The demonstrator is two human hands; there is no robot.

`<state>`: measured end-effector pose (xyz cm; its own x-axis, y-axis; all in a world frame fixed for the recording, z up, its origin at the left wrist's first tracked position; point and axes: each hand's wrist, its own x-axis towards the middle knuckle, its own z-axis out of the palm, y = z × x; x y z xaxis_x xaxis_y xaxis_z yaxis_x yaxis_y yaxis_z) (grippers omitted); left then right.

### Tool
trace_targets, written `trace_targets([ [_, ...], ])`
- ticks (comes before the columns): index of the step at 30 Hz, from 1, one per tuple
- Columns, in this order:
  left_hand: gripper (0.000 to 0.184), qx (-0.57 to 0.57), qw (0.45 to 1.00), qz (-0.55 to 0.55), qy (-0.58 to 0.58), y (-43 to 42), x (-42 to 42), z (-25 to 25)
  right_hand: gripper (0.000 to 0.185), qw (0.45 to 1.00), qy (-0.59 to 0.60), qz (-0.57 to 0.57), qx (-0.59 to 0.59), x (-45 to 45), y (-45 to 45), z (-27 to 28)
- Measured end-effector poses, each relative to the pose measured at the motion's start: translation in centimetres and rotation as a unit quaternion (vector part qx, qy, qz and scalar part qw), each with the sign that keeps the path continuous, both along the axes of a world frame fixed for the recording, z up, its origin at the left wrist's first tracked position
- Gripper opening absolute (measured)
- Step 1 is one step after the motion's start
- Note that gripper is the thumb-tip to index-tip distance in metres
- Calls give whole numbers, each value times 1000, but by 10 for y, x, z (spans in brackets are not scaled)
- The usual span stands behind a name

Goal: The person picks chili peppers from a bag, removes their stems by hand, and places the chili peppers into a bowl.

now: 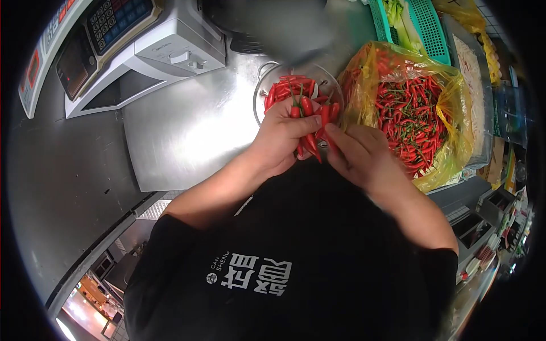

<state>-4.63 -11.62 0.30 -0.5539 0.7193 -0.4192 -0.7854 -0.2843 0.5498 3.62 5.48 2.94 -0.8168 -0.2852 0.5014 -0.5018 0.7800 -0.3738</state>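
Several red chilies [307, 107] with green stems are gripped in my left hand [278, 137], its thumb lying across them. My right hand [364, 152] is closed with its thumb and forefinger on a red chili at the right side of the bunch. Just beyond both hands sits a round metal bowl [257, 94] holding red chilies without visible stems. To the right, a yellow plastic bag [369, 62] stands open, full of red chilies with green stems [410, 122].
A white appliance [176, 54] and a scale [108, 28] stand at the upper left on the metal counter [187, 136]. A green basket [427, 28] with leafy vegetables is at the upper right, beside a tray of pale food [471, 85]. Something dark and blurred is at the top.
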Motion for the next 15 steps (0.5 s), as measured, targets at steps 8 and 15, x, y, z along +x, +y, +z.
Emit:
trace_targets([
  [8,16,29,998,47,2,-1,6,-8,42,1000,-2,9,1,1,0,-10],
  [15,16,-100,973,70,195,3,7,-5,21,978,-156,-38,-136,-5,-1,-8],
])
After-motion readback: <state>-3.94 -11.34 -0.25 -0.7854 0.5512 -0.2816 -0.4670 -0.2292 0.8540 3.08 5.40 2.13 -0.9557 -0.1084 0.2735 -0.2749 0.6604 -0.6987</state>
